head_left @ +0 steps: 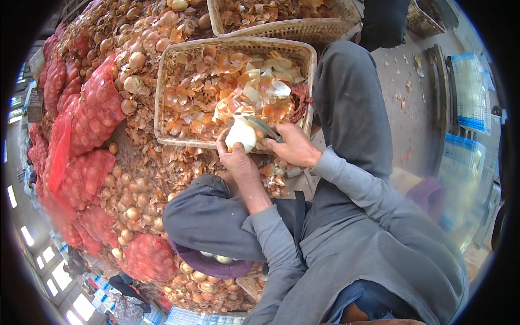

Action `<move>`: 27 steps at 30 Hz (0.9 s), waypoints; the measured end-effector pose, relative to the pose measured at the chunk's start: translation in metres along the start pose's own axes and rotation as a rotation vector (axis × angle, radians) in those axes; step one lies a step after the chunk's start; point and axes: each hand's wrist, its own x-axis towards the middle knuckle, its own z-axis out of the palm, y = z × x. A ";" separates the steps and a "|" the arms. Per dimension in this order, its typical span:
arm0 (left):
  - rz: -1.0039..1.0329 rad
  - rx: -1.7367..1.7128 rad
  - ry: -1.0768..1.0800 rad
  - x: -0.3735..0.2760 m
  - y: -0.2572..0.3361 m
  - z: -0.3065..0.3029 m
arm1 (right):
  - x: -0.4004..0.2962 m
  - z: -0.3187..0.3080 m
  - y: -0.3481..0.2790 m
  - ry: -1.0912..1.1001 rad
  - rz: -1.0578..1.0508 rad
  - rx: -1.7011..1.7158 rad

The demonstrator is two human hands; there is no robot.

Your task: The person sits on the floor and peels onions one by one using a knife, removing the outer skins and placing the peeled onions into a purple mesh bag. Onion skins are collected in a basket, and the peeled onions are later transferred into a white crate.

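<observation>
A pale, peeled onion is gripped in my left hand, its neck end pointing away from me with some skin scraps by it. My right hand holds a knife, whose blade lies against or just beside the onion's upper right side. Both hands are over the near rim of a plastic basket. Orange-brown onion skins and paler peel layers fill much of that basket. A dark red net bag is bunched at its right side.
Red mesh sacks of onions are heaped at the left, with loose onions and skins around them. Another basket of skins adjoins at the far side. A purple tub holds pale onions beside my left knee. Blue-and-white crates stand right; a person is lower left.
</observation>
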 end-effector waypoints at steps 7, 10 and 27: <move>0.113 -0.001 -0.007 0.004 -0.018 -0.008 | -0.007 -0.010 -0.022 0.058 0.111 -0.030; 0.062 -0.399 -0.139 -0.002 0.005 0.006 | 0.009 0.012 0.021 0.012 -0.085 -0.111; 0.053 0.106 -0.243 -0.001 -0.020 -0.010 | 0.031 0.003 -0.007 -0.072 0.550 1.069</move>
